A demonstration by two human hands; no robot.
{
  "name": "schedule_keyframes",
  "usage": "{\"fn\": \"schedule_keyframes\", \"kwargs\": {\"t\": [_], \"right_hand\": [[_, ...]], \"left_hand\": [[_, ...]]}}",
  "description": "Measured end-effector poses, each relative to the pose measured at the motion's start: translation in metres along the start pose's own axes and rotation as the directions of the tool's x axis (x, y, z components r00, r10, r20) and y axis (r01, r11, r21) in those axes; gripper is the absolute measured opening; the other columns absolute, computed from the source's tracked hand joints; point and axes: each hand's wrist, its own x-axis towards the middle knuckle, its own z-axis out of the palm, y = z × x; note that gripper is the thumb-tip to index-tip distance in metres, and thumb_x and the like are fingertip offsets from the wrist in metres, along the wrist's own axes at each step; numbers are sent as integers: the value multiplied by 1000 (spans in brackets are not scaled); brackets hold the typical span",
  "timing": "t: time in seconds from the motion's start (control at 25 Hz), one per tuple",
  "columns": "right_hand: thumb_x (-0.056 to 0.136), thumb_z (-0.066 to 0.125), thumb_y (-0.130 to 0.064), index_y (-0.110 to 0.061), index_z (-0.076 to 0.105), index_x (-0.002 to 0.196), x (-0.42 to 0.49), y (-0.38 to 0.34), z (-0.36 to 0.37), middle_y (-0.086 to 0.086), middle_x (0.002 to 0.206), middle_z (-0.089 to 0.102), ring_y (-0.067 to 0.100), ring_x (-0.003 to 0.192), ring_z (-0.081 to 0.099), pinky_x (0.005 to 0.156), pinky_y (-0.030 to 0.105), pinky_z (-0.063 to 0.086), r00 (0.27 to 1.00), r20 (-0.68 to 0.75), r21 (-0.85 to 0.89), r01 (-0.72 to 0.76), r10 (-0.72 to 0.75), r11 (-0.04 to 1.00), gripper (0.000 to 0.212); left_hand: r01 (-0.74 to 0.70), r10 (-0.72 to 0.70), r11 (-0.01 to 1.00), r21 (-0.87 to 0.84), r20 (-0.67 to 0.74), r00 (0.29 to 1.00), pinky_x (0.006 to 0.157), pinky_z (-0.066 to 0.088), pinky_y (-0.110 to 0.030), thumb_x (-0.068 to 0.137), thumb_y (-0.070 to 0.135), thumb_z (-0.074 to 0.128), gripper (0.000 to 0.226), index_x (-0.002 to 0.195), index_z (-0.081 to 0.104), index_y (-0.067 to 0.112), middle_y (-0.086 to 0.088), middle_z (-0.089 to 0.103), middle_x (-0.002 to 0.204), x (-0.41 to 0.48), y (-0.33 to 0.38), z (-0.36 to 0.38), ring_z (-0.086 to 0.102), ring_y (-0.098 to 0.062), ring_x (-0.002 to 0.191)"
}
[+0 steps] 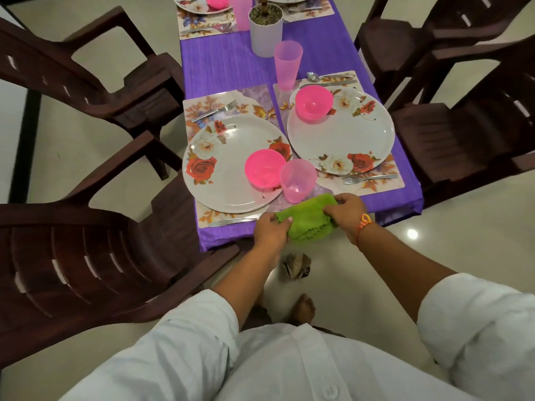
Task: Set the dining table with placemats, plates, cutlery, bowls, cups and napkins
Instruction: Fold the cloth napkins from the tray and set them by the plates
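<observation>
As left hand (270,230), right hand (344,210) grip napkin (309,221); at table (220,237) edge.

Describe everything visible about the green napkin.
The green napkin is a bright lime cloth, soft-looking, folded into layers with scalloped edges along its near side. It is at the near end of the table, just in front of a pink cup. The left hand pinches its left edge, the right hand its right. Whether it rests on the table cannot be told.
</observation>
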Motion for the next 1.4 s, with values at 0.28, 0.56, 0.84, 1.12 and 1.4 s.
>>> {"fn": "schedule_keyframes", "kwargs": {"t": [0.28, 0.56, 0.84, 1.12, 1.4], "right_hand": [[82, 75, -26, -19, 57, 117, 21, -6, -17, 3, 93, 64, 31, 97, 65, 86, 45, 57, 991, -7, -185, 127, -131, 974, 40], [82, 72, -25, -19, 59, 115, 40, -6, -19, 8, 100, 65, 28, 93, 60, 80, 35, 51, 980, 40, -233, 199, -195, 952, 36], [84, 75, -20, -15, 57, 104, 46, -2, -16, 6, 97, 62, 26, 87, 55, 70, 30, 41, 958, 17, -227, 284, -287, 932, 27], [86, 76, -21, -16, 70, 107, 52, -6, -12, 14, 113, 63, 29, 101, 60, 82, 23, 39, 884, 82, -242, 466, -460, 851, 22], [88, 70, -17, -15, 64, 115, 46, 2, -9, 14, 122, 55, 33, 111, 55, 89, 36, 46, 890, 35, -308, 443, -455, 842, 28]], "left_hand": [[-74, 134, 959, 274, -207, 969, 88, 54, -38, 91, 16, 71, 36, 120, 51, 16, -3, 61, 111, 0, 17, 37, 61, -24, 101], [-61, 164, 912, 405, -224, 961, 85, 52, -36, 92, 19, 69, 37, 126, 55, 11, -6, 63, 112, 0, 27, 46, 60, -25, 100], [-133, 247, 884, 449, -205, 947, 74, 46, -30, 92, 14, 65, 9, 98, 59, 17, 3, 60, 89, -1, 25, 50, 63, -25, 93], [-177, 317, 843, 508, -203, 927, 76, 42, -28, 94, 11, 62, 24, 117, 70, 11, -8, 72, 108, 10, 33, 54, 57, -19, 89], [-189, 338, 823, 536, -194, 921, 71, 41, -29, 95, 12, 61, 15, 108, 68, 9, -10, 70, 103, 13, 26, 52, 63, -25, 91]]}}
